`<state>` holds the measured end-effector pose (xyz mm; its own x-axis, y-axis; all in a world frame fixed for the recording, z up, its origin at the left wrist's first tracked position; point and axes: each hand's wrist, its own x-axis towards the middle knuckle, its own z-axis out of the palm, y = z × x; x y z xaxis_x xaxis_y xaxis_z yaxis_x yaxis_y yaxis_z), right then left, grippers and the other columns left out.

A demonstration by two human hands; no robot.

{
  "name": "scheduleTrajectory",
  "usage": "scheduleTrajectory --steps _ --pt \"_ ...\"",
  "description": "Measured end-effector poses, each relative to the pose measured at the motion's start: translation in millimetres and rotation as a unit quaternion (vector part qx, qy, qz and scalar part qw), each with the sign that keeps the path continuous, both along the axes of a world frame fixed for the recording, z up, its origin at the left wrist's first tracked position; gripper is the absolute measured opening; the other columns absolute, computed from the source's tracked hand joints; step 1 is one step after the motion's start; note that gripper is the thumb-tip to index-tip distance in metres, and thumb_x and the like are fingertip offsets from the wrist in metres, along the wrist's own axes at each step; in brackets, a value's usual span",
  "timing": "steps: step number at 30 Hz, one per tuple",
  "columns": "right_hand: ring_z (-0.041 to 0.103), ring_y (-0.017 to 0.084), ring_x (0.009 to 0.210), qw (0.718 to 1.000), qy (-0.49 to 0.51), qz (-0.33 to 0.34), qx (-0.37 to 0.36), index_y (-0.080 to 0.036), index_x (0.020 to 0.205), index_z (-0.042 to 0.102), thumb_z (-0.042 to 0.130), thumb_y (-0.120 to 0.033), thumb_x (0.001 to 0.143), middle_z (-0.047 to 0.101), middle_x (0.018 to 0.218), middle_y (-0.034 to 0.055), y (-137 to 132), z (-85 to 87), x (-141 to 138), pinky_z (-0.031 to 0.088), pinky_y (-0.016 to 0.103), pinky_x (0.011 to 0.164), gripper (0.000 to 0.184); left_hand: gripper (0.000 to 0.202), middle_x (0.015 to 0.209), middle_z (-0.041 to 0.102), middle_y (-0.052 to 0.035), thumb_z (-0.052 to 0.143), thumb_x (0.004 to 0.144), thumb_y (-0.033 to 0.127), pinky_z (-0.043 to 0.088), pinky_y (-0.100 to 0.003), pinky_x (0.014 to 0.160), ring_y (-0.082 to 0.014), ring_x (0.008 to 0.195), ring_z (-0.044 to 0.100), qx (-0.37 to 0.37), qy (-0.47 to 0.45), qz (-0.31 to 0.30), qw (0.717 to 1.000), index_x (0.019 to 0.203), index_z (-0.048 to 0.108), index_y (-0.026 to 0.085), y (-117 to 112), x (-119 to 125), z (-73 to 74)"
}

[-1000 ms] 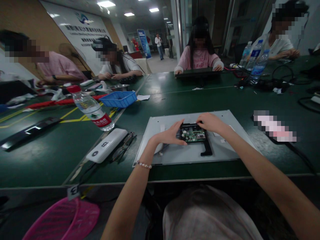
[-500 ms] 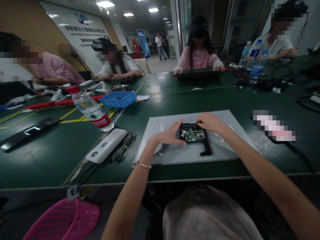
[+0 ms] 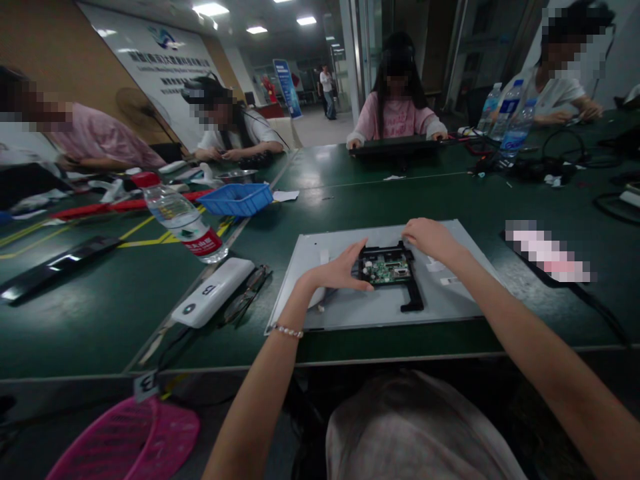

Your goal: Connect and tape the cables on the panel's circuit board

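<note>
A flat grey-white panel (image 3: 345,319) lies on the green table before me. On it sits a black plastic bracket (image 3: 415,293) carrying a green circuit board (image 3: 383,271). My left hand (image 3: 336,270) spans the bracket's left side, fingers at its upper edge and thumb at its lower edge, holding it. My right hand (image 3: 431,235) is just beyond the bracket's upper right corner. Its fingers are curled and pressed together, pointing left; whatever they may hold is too small or hidden to make out. White labels (image 3: 450,281) stick to the panel right of the bracket.
To the left stand a white power bank (image 3: 215,293), glasses (image 3: 246,297), a tilted water bottle (image 3: 185,223) and a blue basket (image 3: 239,200). A phone (image 3: 547,253) lies right. A pink basket (image 3: 130,440) is below the table edge. Several people sit around the table.
My right hand has moved slightly right and up, off the bracket's top edge, baring its upper right corner. My left hand and the bracket have stayed in place.
</note>
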<state>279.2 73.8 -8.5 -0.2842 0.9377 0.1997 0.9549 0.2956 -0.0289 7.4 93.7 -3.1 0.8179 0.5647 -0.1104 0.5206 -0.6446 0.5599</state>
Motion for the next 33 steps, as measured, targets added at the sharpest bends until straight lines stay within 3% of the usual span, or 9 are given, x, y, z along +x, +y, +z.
scheduleTrajectory --steps 5,13,22,27,33 --pt "0.063 0.023 0.098 0.998 0.034 0.002 -0.056 -0.017 0.107 0.07 0.05 -0.018 0.087 0.069 0.109 0.0113 2 -3.8 10 0.047 0.03 0.082 0.028 0.121 0.157 0.004 -0.0159 0.07 0.065 0.06 0.012 -0.044 0.118 -0.0319 0.145 0.008 -0.008 0.007 0.004 1.0 0.15 -0.002 0.014 0 0 1.3" --pt "0.063 0.024 0.099 0.997 0.05 0.027 -0.044 -0.017 0.106 0.071 0.059 -0.026 0.084 0.069 0.11 0.0109 3 -0.6 14 0.046 0.03 0.084 0.027 0.12 0.157 0.001 -0.015 0.069 0.066 0.064 0.011 -0.046 0.118 -0.0319 0.145 0.004 0.003 -0.014 -0.004 1.0 0.15 -0.002 0.018 1 0 -0.5" --pt "0.064 0.022 0.091 0.999 0.038 0.007 -0.013 -0.018 0.097 0.073 0.05 -0.022 0.089 0.072 0.099 0.0093 7 -5.2 9 0.046 0.031 0.078 0.025 0.119 0.156 0.007 -0.0157 0.07 0.066 0.063 0.015 -0.047 0.118 -0.0329 0.144 0.01 0.002 -0.018 0.0 1.0 0.15 -0.001 0.018 0 0 0.0" --pt "0.064 0.02 0.094 0.995 0.094 0.011 0.015 -0.019 0.102 0.071 0.048 -0.025 0.092 0.071 0.103 0.0077 7 4.7 -12 0.045 0.029 0.081 0.026 0.118 0.156 0.007 -0.0166 0.07 0.066 0.062 0.015 -0.047 0.117 -0.0328 0.144 0.011 -0.001 -0.013 0.002 1.0 0.15 0.0 0.016 -1 0 0.0" --pt "0.064 0.022 0.093 0.996 0.065 0.059 -0.006 -0.019 0.097 0.073 0.051 -0.023 0.09 0.072 0.1 0.0097 10 11.5 -54 0.044 0.028 0.076 0.024 0.119 0.156 0.008 -0.0173 0.069 0.066 0.063 0.013 -0.049 0.117 -0.0336 0.144 0.01 0.008 -0.02 -0.01 1.0 0.15 -0.001 0.016 1 -1 -0.4"
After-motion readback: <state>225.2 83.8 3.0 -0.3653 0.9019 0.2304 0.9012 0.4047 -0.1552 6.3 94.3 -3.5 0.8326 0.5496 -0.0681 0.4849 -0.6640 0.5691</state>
